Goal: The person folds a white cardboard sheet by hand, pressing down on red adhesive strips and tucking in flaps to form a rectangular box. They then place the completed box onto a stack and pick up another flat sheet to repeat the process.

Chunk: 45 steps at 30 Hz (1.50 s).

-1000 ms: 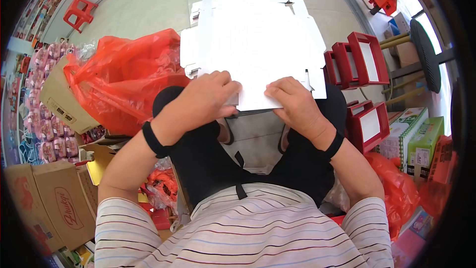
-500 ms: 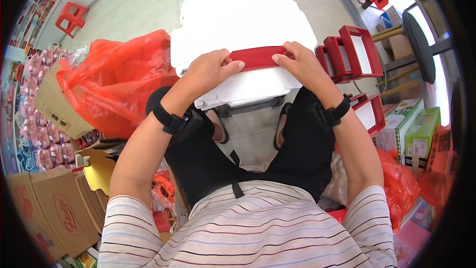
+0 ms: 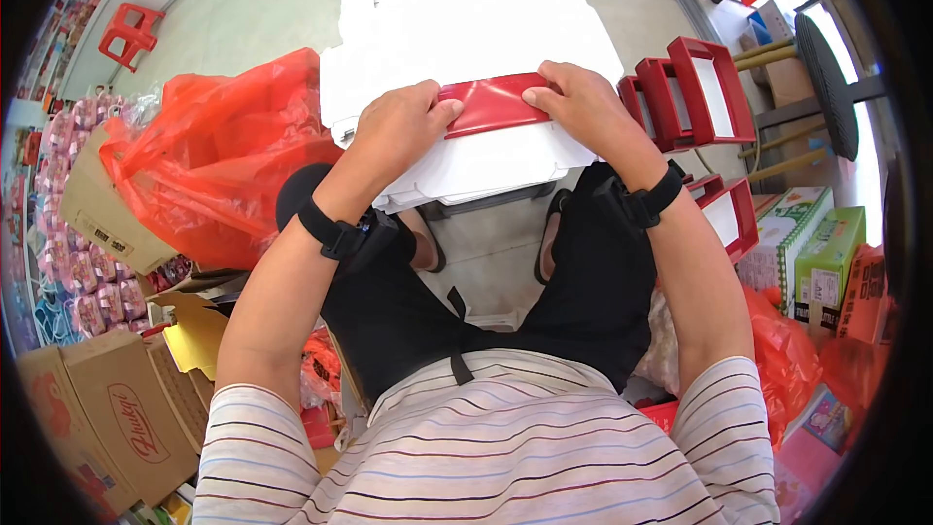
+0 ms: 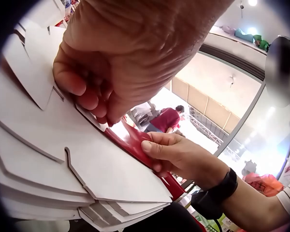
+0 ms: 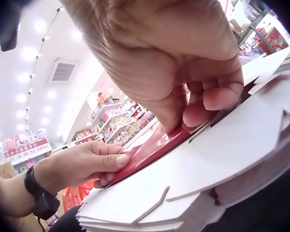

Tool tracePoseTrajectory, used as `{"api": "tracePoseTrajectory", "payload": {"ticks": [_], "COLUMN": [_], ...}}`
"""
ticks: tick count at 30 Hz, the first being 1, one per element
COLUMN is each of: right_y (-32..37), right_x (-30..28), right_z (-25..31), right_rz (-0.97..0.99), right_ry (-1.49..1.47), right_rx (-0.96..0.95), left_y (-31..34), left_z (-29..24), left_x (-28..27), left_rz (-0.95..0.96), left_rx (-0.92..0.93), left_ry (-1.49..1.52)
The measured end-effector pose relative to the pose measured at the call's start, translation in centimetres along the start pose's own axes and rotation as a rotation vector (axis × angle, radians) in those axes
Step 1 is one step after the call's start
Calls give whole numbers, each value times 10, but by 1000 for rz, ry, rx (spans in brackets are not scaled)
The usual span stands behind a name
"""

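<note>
A stack of flat white cardboard box blanks (image 3: 476,29) lies in front of my knees. The top blank's near edge is folded up and over, so its glossy red outer face (image 3: 494,105) shows as a strip. At the strip's left end my left hand (image 3: 400,126) pinches it between thumb and fingers. My right hand (image 3: 588,117) grips the right end the same way, thumb on the red side. In the right wrist view the fingers of the right hand curl behind the red fold (image 5: 152,153). Lower blanks' slotted edges (image 4: 101,212) stick out beneath it.
Assembled red box frames (image 3: 714,92) with white insides stand to the right. On the left, a large red plastic bag (image 3: 219,151) nearly meets the stack. Brown cartons (image 3: 117,408) sit at lower left, and a red stool (image 3: 131,34) stands farther back.
Both hands were on the white sheet's near edge. That edge has since been folded up and away, exposing its red face, and the hands have moved slightly forward with it.
</note>
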State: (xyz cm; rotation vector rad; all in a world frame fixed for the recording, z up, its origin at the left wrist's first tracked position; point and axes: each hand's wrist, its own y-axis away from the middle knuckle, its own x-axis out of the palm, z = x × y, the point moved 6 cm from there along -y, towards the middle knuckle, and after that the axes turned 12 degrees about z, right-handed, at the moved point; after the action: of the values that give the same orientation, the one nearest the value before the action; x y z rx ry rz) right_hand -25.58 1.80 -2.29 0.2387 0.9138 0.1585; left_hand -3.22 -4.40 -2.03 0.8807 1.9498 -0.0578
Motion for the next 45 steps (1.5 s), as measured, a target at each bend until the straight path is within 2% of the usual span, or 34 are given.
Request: {"api": "tracePoseTrajectory", "payload": {"ticks": [12,18,21,24,30,32,33,35,38,41,45], "right_y": [-1,-2,-2,-1,-1,3,5,7,9,25,30], "right_x": [-1,3,1,4,4,0,-1,0,3,-3,-4], "right_z": [6,3,5,3,4,7,8,10,9,22,24], "right_rz": [-1,-114,-21,-123,-124,-57,-24,-108,-149,-182,-224], "right_ry": [101,87,115,76,86,38,15,15,32,190,371], "right_rx": [27,-77,8,-55,-34,30,61,-13,-90,-215,-427], "left_y": [0,0,0,0,1,6,10,18,16,16,14], "left_z": [-4,-8,-9,-8,-10,-15,-21,-31,-28,-30,-31], "left_x": [1,1,1,2,4,3,0,-4,8,6,7], "left_rz": [15,32,22,5,-42,-67,-121,-229,-220,-119,-81], "left_rx": [11,-12,-5,8,-13,-50,13,137,412,412,463], "left_ry": [-79,-113,-131,-143,-161,-133,-176,-261,-447,-465,-542]}}
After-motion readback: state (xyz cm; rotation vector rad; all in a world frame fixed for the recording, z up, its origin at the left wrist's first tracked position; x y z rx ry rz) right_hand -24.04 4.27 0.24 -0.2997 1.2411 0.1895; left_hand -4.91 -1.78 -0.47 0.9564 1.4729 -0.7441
